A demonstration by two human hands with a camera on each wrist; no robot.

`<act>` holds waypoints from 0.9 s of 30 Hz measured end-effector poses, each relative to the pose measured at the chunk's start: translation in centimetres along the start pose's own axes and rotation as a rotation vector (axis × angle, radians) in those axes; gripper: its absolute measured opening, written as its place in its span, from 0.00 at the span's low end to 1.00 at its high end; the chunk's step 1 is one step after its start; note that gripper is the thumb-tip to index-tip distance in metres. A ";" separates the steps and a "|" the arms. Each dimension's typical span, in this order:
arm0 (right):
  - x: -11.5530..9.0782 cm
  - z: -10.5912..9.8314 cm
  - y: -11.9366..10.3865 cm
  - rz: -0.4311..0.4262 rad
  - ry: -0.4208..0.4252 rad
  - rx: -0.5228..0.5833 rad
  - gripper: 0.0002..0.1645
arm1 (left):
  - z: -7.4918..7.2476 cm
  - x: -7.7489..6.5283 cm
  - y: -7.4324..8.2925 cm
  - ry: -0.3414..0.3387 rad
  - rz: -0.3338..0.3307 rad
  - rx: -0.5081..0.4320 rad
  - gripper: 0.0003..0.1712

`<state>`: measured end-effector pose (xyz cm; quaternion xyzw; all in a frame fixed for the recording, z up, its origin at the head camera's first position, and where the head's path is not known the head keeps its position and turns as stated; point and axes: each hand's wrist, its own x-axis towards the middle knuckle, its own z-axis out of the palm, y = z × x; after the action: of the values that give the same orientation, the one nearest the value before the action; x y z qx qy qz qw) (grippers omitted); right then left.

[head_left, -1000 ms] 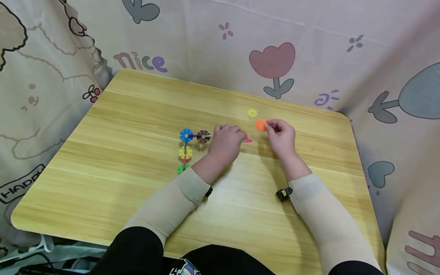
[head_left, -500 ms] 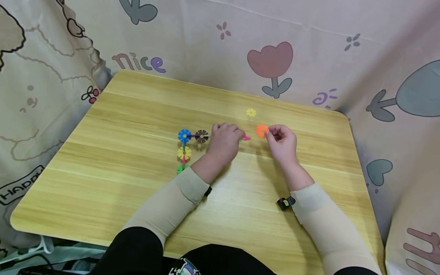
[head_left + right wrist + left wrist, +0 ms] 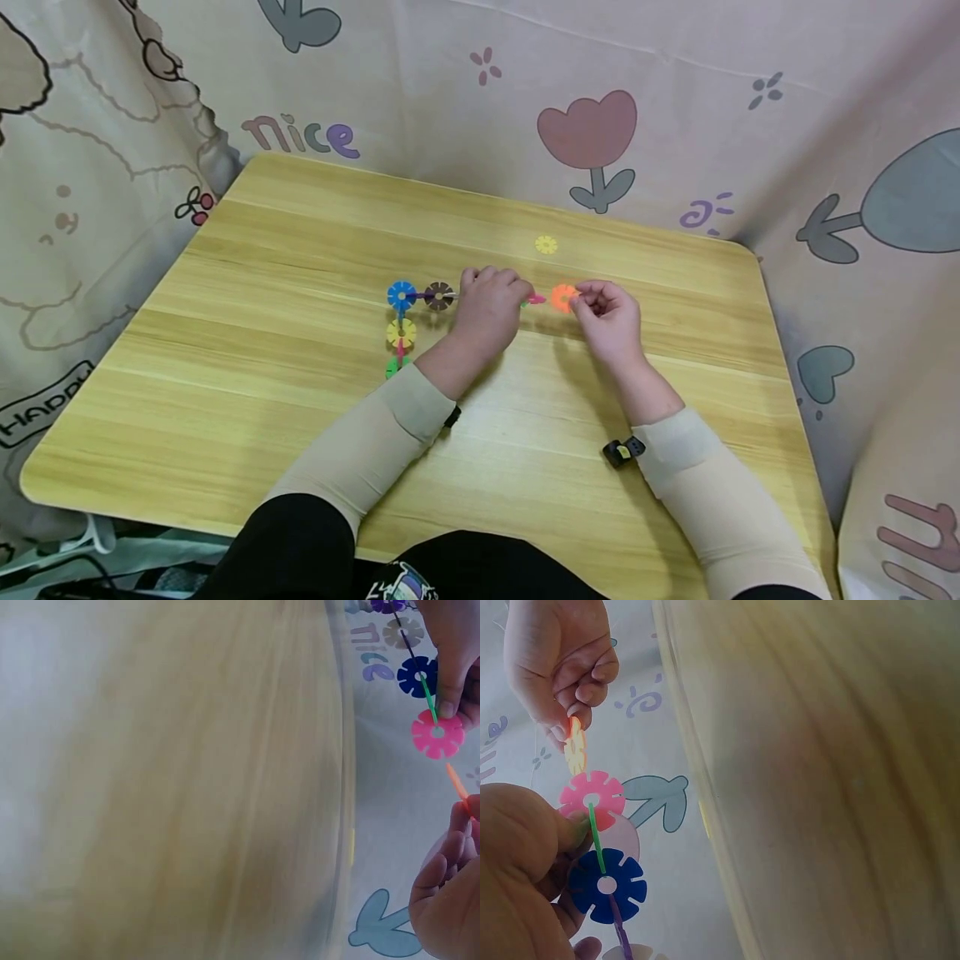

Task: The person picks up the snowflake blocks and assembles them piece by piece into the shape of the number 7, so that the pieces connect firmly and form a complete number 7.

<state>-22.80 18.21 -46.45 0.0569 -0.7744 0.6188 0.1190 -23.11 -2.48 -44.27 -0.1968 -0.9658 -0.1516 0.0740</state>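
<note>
My left hand [image 3: 491,310] pinches a pink snowflake disc [image 3: 613,793] at the end of a chain of slotted plastic discs. In the left wrist view, a green disc [image 3: 597,838], edge-on, links it to a dark blue disc [image 3: 634,891]. Past my left hand the chain shows a brown disc [image 3: 438,297], a blue disc [image 3: 396,288], a yellow disc [image 3: 393,335] and a green end disc [image 3: 392,367]. Between thumb and fingers, my right hand [image 3: 613,325] holds an orange snowflake disc [image 3: 561,298]. It stands edge-on toward the pink one, with a small gap in the right wrist view.
A loose yellow disc [image 3: 546,245] lies near the back edge of the wooden table [image 3: 262,400]. Behind the table hangs a printed curtain [image 3: 450,108]. A small black camera [image 3: 622,452] sits at my right wrist.
My right hand has moved slightly down, carrying the orange disc level with the pink disc and close to it. My left hand stays nearly in place on the chain.
</note>
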 end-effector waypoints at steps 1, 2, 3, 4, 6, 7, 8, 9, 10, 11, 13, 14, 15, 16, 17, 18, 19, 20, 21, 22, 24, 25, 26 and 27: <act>-0.1 0.0 0.0 0.004 -0.007 0.000 0.07 | 0.0 0.0 0.0 0.003 0.000 0.001 0.16; -0.2 0.1 0.0 0.010 -0.012 -0.002 0.07 | 0.0 0.0 0.0 0.006 0.001 0.002 0.15; -0.2 0.1 0.0 0.013 -0.017 0.001 0.08 | 0.1 0.0 0.0 0.008 0.001 0.002 0.15; -0.2 0.2 0.0 0.016 -0.022 0.005 0.08 | 0.1 0.0 0.0 0.009 0.002 0.002 0.15; -0.3 0.3 0.0 0.021 -0.024 0.016 0.08 | 0.1 0.0 0.0 0.009 0.003 0.002 0.15; -0.3 0.3 0.0 0.024 -0.024 0.021 0.08 | 0.1 0.0 0.0 0.009 0.004 0.003 0.15; -0.3 0.4 -0.1 0.029 -0.024 0.027 0.08 | 0.1 0.0 0.0 0.010 0.005 0.002 0.16; -0.3 0.4 -0.1 0.034 -0.024 0.031 0.08 | 0.1 0.0 0.0 0.010 0.007 0.003 0.16; -0.3 0.5 -0.1 0.042 -0.022 0.032 0.08 | 0.1 0.0 0.0 0.010 0.010 0.004 0.16; -0.3 0.5 -0.1 0.052 -0.021 0.032 0.08 | 0.1 0.0 0.0 0.010 0.012 0.007 0.16; -0.3 0.5 -0.1 0.071 -0.022 0.027 0.09 | 0.1 0.0 0.0 0.012 0.015 0.009 0.16; -0.3 0.5 -0.1 0.077 -0.024 0.024 0.09 | 0.1 0.0 0.0 0.012 0.016 0.009 0.16; -0.3 0.5 -0.1 0.082 -0.028 0.021 0.09 | 0.1 0.0 0.0 0.011 0.017 0.011 0.15; -0.3 0.5 -0.1 0.086 -0.031 0.021 0.10 | 0.1 0.0 0.0 0.010 0.017 0.012 0.15; -0.3 0.5 -0.1 0.088 -0.034 0.023 0.10 | 0.1 0.0 0.0 0.008 0.017 0.013 0.15; -0.3 0.5 -0.1 0.090 -0.036 0.024 0.10 | 0.1 0.0 0.0 0.006 0.018 0.013 0.15; -0.3 0.4 -0.1 0.094 -0.038 0.024 0.10 | 0.0 0.0 0.1 0.004 0.020 0.013 0.15; -0.3 0.4 -0.1 0.099 -0.041 0.026 0.10 | 0.0 0.0 0.1 0.001 0.020 0.014 0.15; -0.3 0.4 -0.1 0.106 -0.041 0.027 0.10 | 0.0 0.0 0.1 0.000 0.022 0.015 0.15; -0.3 0.4 -0.1 0.116 -0.041 0.024 0.10 | -0.1 0.0 0.1 0.000 0.024 0.015 0.15; -0.3 0.4 -0.1 0.139 -0.043 0.017 0.11 | -0.1 0.0 0.1 0.003 0.030 0.013 0.15; -0.3 0.4 -0.1 0.149 -0.045 0.016 0.11 | -0.1 -0.1 0.1 0.008 0.033 0.010 0.15; -0.3 0.4 0.0 0.157 -0.045 0.018 0.11 | -0.1 -0.1 0.2 0.013 0.035 0.008 0.15; -0.3 0.4 0.0 0.161 -0.046 0.021 0.11 | -0.1 -0.1 0.2 0.019 0.039 0.006 0.15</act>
<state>-22.56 17.85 -46.59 0.0100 -0.7726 0.6328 0.0504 -22.90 -2.43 -44.14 -0.2139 -0.9615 -0.1490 0.0865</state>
